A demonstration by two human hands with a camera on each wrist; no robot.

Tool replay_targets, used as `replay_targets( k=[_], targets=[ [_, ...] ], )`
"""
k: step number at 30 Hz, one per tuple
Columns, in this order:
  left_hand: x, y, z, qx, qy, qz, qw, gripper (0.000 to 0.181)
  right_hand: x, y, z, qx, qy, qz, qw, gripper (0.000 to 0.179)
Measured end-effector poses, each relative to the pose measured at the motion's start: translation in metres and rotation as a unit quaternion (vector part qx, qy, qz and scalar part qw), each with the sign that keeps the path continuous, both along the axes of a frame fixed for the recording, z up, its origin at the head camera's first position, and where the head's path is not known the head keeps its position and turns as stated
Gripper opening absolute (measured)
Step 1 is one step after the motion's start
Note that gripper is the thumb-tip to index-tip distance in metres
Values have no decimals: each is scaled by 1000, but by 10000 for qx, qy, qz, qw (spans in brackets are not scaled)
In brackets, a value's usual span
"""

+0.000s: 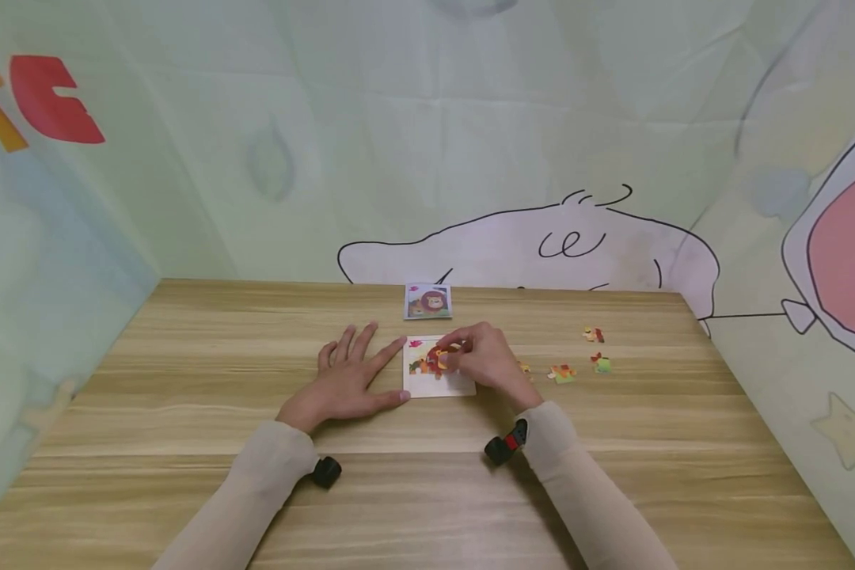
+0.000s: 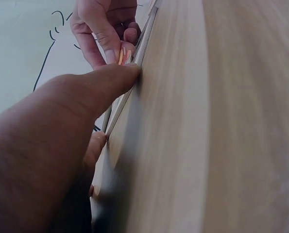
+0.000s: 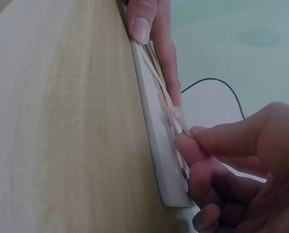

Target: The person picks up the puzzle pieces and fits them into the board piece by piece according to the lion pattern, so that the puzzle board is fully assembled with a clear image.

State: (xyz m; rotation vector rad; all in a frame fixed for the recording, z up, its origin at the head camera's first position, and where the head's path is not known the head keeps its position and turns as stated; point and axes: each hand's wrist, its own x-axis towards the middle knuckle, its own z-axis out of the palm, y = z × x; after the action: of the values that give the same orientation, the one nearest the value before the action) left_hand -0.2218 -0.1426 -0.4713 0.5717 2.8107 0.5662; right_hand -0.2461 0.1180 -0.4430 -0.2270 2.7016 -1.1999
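Observation:
A square white puzzle board (image 1: 427,388) lies on the table, with a partly filled lion picture in its upper part. My left hand (image 1: 349,380) rests with spread fingers at the board's left side, thumb and index fingertip on its edge. Over the picture, my right hand (image 1: 480,356) pinches a puzzle piece (image 3: 187,130) between thumb and index finger, tilted against the board's surface in the right wrist view. The fingers hide part of the picture. In the left wrist view the left thumb (image 2: 117,77) presses the board's near edge.
Behind the board lies a lion picture card (image 1: 428,302). To the right are loose puzzle pieces: a red and yellow one (image 1: 594,335), a green one (image 1: 602,363) and an orange one (image 1: 562,373), with another partly behind the right wrist. A printed cloth (image 1: 292,198) hangs behind the table.

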Motion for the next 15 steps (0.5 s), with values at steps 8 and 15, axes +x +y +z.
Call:
replay_targets(
  k=[8, 15],
  targets=[
    [1, 0, 3, -22, -23, 4, 10000, 91, 0, -4, 1, 171, 47, 50, 9998, 20],
    [2, 0, 4, -3, -15, 5, 10000, 91, 1, -8, 3, 340, 138, 18, 9993, 16]
  ],
)
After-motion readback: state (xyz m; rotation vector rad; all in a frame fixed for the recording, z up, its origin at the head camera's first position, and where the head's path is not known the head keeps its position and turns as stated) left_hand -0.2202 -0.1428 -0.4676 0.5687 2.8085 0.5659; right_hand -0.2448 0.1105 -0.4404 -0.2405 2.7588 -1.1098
